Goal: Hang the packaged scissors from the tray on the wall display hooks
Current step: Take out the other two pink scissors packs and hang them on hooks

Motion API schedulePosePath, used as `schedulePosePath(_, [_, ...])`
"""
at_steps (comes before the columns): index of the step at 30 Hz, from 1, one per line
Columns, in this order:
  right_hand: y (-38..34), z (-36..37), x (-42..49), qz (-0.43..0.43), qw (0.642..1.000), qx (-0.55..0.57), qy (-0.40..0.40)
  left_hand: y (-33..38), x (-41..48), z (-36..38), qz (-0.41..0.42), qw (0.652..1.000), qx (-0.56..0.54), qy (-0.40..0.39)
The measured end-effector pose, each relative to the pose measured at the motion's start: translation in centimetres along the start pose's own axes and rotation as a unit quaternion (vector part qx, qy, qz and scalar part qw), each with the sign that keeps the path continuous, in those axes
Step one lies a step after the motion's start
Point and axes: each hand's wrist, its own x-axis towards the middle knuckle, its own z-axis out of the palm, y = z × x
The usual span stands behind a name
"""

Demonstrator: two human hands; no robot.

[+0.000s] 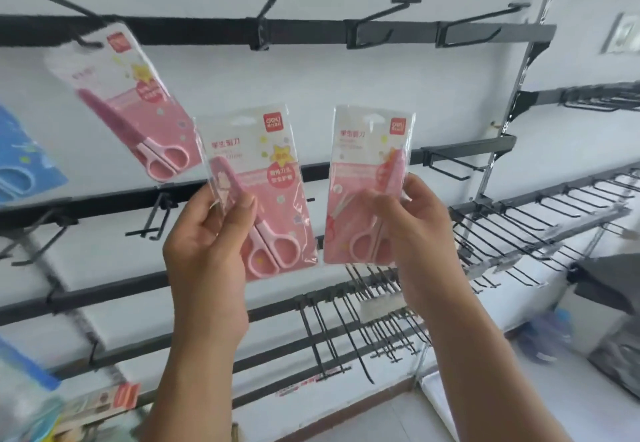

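Three pink scissor packs are in view. One pack [121, 102] hangs tilted from the leftmost hook [57, 8] on the top rail [311, 27]. The left hand [211, 233] grips a second pack [256, 192] by its lower left edge, thumb across the front. The right hand [412, 230] pinches a third pack [369, 181] at its lower right side, fingers over the front. Both held packs are upright in front of the wall, side by side and just apart, below the top rail and not on any hook.

Four hooks show on the top rail; the other three, to the right of the hung pack, carry nothing. Nothing lies between the held packs and those hooks. The second rail [467, 148] crosses behind the two held packs, with a few bare hooks along it. Lower down, behind the forearms, rows of many thin wire hooks [519, 230] stick out from further rails, too many and too blurred to count.

At the far left edge one blue pack [24, 161] hangs partly out of frame. More packaged goods sit blurred in the lower left corner [69, 407]; what they rest on cannot be told. A metal upright [526, 70] runs down the right of the display
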Motion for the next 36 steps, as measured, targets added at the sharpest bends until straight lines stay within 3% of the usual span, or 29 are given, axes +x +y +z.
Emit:
schedulePosePath(11, [-0.1,-1.9,9.0,-0.018,0.999,0.029,-0.021,-1.2,6.1,5.6,0.05,0.999,0.015,0.01])
schedulePosePath(19, [-0.6,-3.4,12.7,-0.034,0.995,0.012,-0.097,-1.1,7.6,8.9,0.103,0.992,0.049,0.059])
schedulePosePath(36, [-1.2,-4.2,15.3,-0.034,0.99,0.065,-0.121,-3.2,9.8,9.5,0.101,0.975,0.131,0.148])
